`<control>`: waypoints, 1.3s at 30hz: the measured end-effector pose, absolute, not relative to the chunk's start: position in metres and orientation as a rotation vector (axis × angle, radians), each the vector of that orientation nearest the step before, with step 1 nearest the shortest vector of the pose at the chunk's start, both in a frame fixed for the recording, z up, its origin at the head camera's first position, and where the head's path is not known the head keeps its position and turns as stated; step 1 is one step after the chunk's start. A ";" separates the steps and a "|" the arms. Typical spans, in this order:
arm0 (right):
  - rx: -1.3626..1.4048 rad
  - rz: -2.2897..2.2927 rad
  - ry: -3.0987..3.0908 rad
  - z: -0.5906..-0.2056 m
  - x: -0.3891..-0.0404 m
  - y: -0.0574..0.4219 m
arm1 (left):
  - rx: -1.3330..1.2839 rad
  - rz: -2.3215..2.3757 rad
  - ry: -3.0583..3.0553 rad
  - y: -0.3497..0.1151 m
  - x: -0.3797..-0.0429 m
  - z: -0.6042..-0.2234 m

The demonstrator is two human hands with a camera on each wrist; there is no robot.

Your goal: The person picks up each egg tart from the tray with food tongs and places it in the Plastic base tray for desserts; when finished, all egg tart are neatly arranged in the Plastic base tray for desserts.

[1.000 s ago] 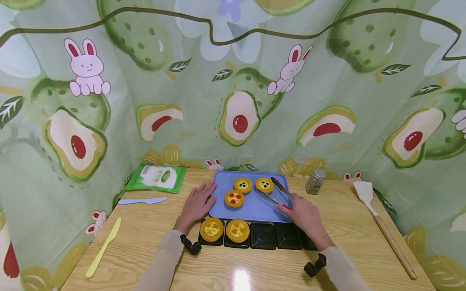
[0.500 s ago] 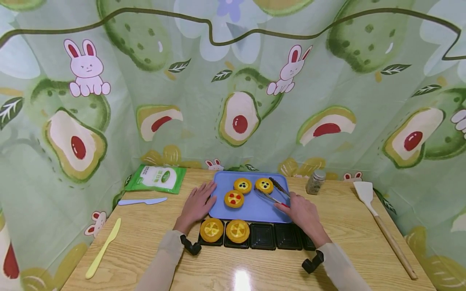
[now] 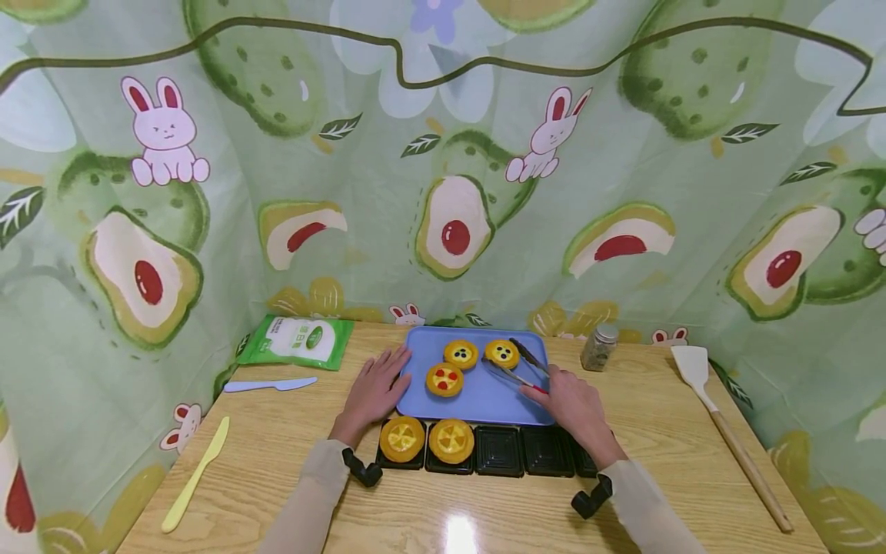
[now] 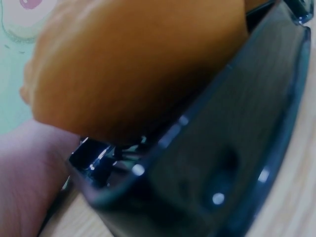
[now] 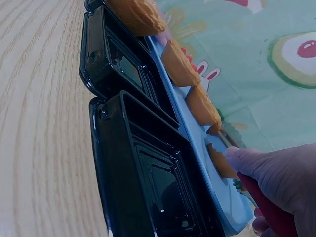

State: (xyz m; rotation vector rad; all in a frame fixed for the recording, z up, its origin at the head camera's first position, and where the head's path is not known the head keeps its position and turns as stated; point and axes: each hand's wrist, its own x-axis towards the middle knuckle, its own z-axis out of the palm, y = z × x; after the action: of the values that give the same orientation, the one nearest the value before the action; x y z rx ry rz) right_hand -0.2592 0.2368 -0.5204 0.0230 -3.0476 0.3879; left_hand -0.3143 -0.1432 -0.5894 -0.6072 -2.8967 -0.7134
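My right hand (image 3: 576,402) grips a pair of tongs (image 3: 515,377) with a red handle (image 5: 266,210). The two tong arms stand spread on either side of a tart with blueberry-like dots (image 3: 501,354) at the right of the blue tray (image 3: 484,408). Whether the tips touch that tart I cannot tell. My left hand (image 3: 376,391) lies with its fingers extended at the tray's left edge. Also on the tray are another dotted tart (image 3: 461,355) and one with red pieces (image 3: 444,380). In the left wrist view, a tart (image 4: 138,64) in a black cup hides much of the hand.
Black square cups (image 3: 500,451) line the tray's front; two hold larger tarts (image 3: 402,438). A green bag (image 3: 298,341), blue knife (image 3: 270,384) and yellow knife (image 3: 197,475) lie left. A jar (image 3: 599,347) and white spatula (image 3: 730,438) are right.
My right hand and the tongs have shifted slightly left, with the tong arms a little further round the right dotted tart. My left hand stays put.
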 end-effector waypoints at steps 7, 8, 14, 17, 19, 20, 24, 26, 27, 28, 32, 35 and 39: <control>0.043 0.385 -3.054 -0.523 -0.260 0.237 | -0.605 -0.709 -2.904 -0.143 -0.314 -0.589; 0.044 0.386 -3.055 -0.523 -0.260 0.237 | -0.605 -0.710 -2.902 -0.143 -0.313 -0.589; 0.052 0.386 -3.053 -0.524 -0.262 0.238 | -0.607 -0.729 -2.884 -0.143 -0.313 -0.590; 0.061 0.391 -3.046 -0.524 -0.262 0.238 | -0.601 -0.718 -2.892 -0.143 -0.315 -0.590; 0.062 0.396 -3.043 -0.524 -0.262 0.239 | -0.598 -0.713 -2.899 -0.143 -0.315 -0.591; 0.061 0.395 -3.044 -0.524 -0.262 0.239 | -0.598 -0.715 -2.903 -0.143 -0.316 -0.591; 0.059 0.387 -3.046 -0.524 -0.262 0.239 | -0.605 -0.732 -2.901 -0.143 -0.316 -0.591; 0.059 0.384 -3.045 -0.524 -0.262 0.239 | -0.606 -0.731 -2.902 -0.143 -0.316 -0.590; 0.060 0.384 -3.042 -0.524 -0.262 0.239 | -0.605 -0.729 -2.903 -0.143 -0.316 -0.590; 0.061 0.382 -3.041 -0.524 -0.262 0.239 | -0.605 -0.725 -2.904 -0.143 -0.316 -0.591; 0.066 0.379 -3.039 -0.525 -0.262 0.239 | -0.604 -0.721 -2.906 -0.143 -0.317 -0.591; 0.064 0.379 -3.041 -0.524 -0.263 0.239 | -0.605 -0.725 -2.902 -0.143 -0.316 -0.591; 0.061 0.376 -3.041 -0.524 -0.263 0.239 | -0.606 -0.735 -2.880 -0.142 -0.315 -0.590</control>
State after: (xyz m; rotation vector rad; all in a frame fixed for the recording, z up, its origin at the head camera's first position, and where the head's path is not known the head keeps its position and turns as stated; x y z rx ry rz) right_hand -0.2627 0.2387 -0.5242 0.0607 -3.0407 0.3764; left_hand -0.3150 -0.1419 -0.5897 -0.6056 -2.8803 -0.7351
